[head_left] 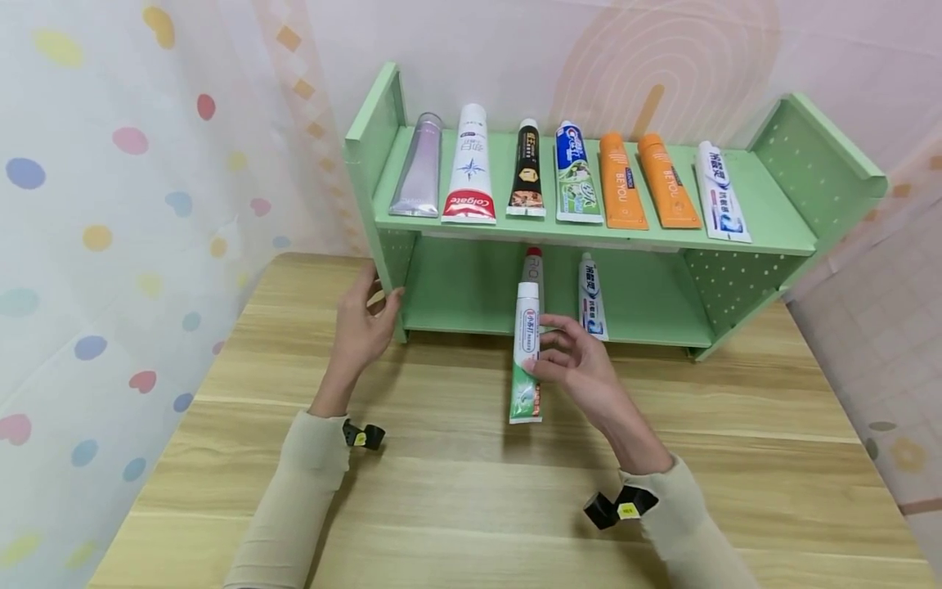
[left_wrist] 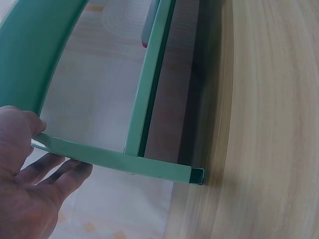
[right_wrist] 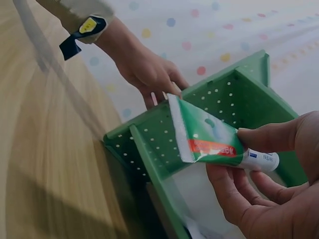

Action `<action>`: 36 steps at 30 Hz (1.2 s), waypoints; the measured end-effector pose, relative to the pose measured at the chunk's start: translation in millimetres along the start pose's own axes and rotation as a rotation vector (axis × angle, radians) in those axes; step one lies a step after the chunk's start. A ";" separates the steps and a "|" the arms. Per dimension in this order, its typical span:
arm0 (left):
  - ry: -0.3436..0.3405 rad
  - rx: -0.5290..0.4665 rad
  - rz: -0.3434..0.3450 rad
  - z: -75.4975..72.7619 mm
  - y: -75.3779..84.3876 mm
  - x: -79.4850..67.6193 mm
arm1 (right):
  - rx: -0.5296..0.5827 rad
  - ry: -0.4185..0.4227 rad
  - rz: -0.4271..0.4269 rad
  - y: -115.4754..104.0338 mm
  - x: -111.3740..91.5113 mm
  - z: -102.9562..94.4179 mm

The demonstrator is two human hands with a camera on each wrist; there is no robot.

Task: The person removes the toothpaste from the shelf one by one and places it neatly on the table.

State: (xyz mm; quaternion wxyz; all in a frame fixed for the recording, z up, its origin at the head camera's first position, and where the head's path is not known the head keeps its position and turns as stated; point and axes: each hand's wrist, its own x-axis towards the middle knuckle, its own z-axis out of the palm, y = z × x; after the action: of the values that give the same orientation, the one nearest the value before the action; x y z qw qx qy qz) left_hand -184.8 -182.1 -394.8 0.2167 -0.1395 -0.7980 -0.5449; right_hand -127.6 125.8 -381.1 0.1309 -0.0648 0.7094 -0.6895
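My right hand (head_left: 581, 368) pinches a white-and-green toothpaste tube (head_left: 526, 352) between thumb and fingers, cap end up, in front of the lower shelf. In the right wrist view the tube (right_wrist: 209, 134) shows its green crimped end and white cap. A two-tier green rack (head_left: 456, 303) stands on the table. My left hand (head_left: 364, 319) holds its left side panel, thumb and fingers on opposite faces of the panel (left_wrist: 109, 158) in the left wrist view. Behind the held tube, a red-capped grey tube (head_left: 535, 270) is partly hidden on the lower tier.
A white-and-blue tube (head_left: 591, 298) lies on the lower tier, right of the held one. Along the upper tier lie several tubes, including a lilac one (head_left: 418, 168), a Colgate tube (head_left: 469, 168), a black one (head_left: 527, 168) and an orange one (head_left: 621, 184). Wooden table (head_left: 456, 507) in front.
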 end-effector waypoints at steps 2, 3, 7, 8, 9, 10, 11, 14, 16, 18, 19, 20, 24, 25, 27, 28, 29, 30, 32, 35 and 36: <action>-0.002 0.000 -0.008 -0.3 -0.3 -0.8 | -0.007 -0.006 0.013 2.4 0.4 3.1; -0.005 0.000 -0.009 -0.6 -0.3 -1.1 | -0.010 -0.006 0.018 3.4 0.9 4.8; -0.003 0.018 -0.001 -3.6 1.0 -0.7 | -0.016 -0.020 0.017 5.5 4.6 13.3; 0.005 0.023 0.004 -4.7 1.2 -0.4 | -0.013 -0.030 0.014 5.8 6.3 15.9; 0.013 0.031 0.009 -5.8 1.5 -0.1 | -0.012 -0.037 0.013 6.3 7.9 18.3; 0.020 0.037 0.013 -6.7 1.7 0.2 | -0.010 -0.047 0.011 6.9 9.5 20.6; 0.026 0.041 0.017 -7.1 0.8 0.6 | -0.009 -0.054 0.009 7.3 11.0 22.9; 0.021 0.036 0.018 -6.6 0.0 1.7 | -0.009 -0.062 0.011 9.5 13.4 27.9; 0.007 0.027 0.015 -4.5 -2.2 2.5 | -0.007 -0.064 0.017 11.3 14.0 30.6; 0.002 0.019 0.011 -2.7 -2.7 2.7 | -0.007 -0.067 0.023 14.2 14.9 33.7; 0.003 0.018 0.010 -1.8 -3.2 2.6 | -0.007 -0.071 0.028 15.8 15.5 35.6; 0.006 0.019 0.010 -1.1 -3.8 2.4 | -0.007 -0.075 0.032 17.6 16.2 37.7; 0.012 0.023 0.005 0.3 -4.1 1.1 | -0.017 -0.082 0.062 24.7 18.0 48.2; 0.013 0.024 0.004 0.5 -4.3 0.9 | -0.016 -0.085 0.070 26.7 18.4 50.8; 0.011 0.022 0.002 0.7 -4.7 0.5 | -0.015 -0.094 0.085 30.0 19.3 56.4; 0.011 0.021 0.002 0.8 -4.6 0.6 | -0.012 -0.099 0.091 31.9 20.2 59.0; 0.010 0.022 0.002 0.8 -4.6 0.7 | -0.010 -0.104 0.098 33.4 21.0 61.4; 0.010 0.021 0.003 0.8 -4.3 0.7 | -0.008 -0.111 0.103 34.9 22.0 63.8; 0.010 0.019 0.008 0.7 -3.7 0.6 | -0.004 -0.123 0.111 37.4 23.6 68.2; 0.012 0.017 0.019 0.4 -2.0 0.4 | -0.007 -0.133 0.120 40.6 25.8 74.0; 0.012 0.015 0.022 0.3 -1.5 0.3 | -0.006 -0.137 0.122 41.6 26.4 75.7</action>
State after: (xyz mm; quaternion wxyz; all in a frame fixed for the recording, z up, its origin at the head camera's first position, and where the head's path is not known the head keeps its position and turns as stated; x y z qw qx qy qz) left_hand -185.8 -182.3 -395.9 0.2286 -0.1432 -0.7991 -0.5372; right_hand -128.4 47.5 -426.2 0.2206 -0.0687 0.7034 -0.6722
